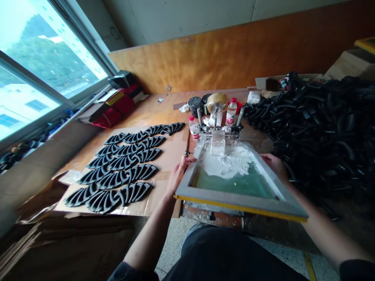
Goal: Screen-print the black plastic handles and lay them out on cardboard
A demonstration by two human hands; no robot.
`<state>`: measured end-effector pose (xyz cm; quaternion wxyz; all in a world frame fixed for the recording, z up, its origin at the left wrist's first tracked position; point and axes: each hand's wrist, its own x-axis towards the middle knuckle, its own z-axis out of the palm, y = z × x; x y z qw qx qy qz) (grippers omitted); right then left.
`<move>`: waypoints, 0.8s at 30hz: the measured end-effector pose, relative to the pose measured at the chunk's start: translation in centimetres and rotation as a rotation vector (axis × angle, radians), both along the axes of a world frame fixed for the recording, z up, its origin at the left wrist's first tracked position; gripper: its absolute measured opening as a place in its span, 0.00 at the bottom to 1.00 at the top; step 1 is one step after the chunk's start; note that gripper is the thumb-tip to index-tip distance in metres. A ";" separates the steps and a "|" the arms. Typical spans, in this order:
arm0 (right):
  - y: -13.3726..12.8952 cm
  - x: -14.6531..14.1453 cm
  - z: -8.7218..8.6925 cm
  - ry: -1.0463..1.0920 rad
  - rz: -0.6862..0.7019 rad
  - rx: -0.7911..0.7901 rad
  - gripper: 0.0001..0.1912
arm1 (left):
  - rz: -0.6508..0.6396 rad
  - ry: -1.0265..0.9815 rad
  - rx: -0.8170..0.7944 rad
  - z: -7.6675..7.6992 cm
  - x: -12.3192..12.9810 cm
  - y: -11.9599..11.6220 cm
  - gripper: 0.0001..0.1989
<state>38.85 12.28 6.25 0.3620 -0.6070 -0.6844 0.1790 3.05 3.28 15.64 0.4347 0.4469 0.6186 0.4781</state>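
Flanking the screen frame (234, 198), the two hands are sitting about equally near it, one at each side bar. The left hand (176, 173) is holding its fingers loosely part-open, pointing forward against the outer left edge; the right hand (274, 164) is curling at the opposite edge, partly hidden (whether either is truly gripping, I cannot tell). Between them the frame is lying with its near bar spanning left to right and its side bars running forward; which way is longer is not showing clearly. Both forearms (152, 230) are slanting forward and inward. Ahead of the hands, white paste (231, 162) is covering the far part of the mesh (234, 186). Left of the left hand, black slatted pieces (125, 168) are lying on cardboard (175, 144) over the bench (155, 111); beyond the right hand, a black heap (316, 136) is spreading.
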 end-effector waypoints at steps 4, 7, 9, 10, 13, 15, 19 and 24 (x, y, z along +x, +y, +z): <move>1.9 -4.7 2.6 -0.021 0.125 0.126 0.22 | -0.144 0.052 -0.189 -7.1 -1.0 -2.6 0.32; 2.1 -11.1 4.2 -0.228 0.353 0.181 0.30 | -0.144 0.200 -0.233 -11.6 -0.7 -2.9 0.35; 1.8 -14.0 4.3 -0.368 0.440 0.092 0.24 | -0.144 0.285 -0.246 -13.2 -0.5 -2.8 0.32; 1.4 -14.8 4.0 -0.423 0.472 0.031 0.19 | -0.143 0.307 -0.244 -13.7 -0.4 -2.7 0.31; -0.7 -14.9 2.9 -0.544 0.564 -0.038 0.04 | -0.139 0.331 -0.244 -14.1 -0.4 -2.6 0.28; -2.7 -13.7 2.3 -0.586 0.672 0.028 0.08 | -0.148 0.334 -0.252 -14.1 -0.5 -2.6 0.28; -4.9 -11.1 2.4 -0.574 0.963 0.109 0.13 | -0.147 0.343 -0.281 -14.2 -0.6 -2.9 0.28; -3.9 -11.4 2.3 -0.477 0.865 0.084 0.15 | -0.141 0.316 -0.277 -14.3 -0.6 -2.8 0.28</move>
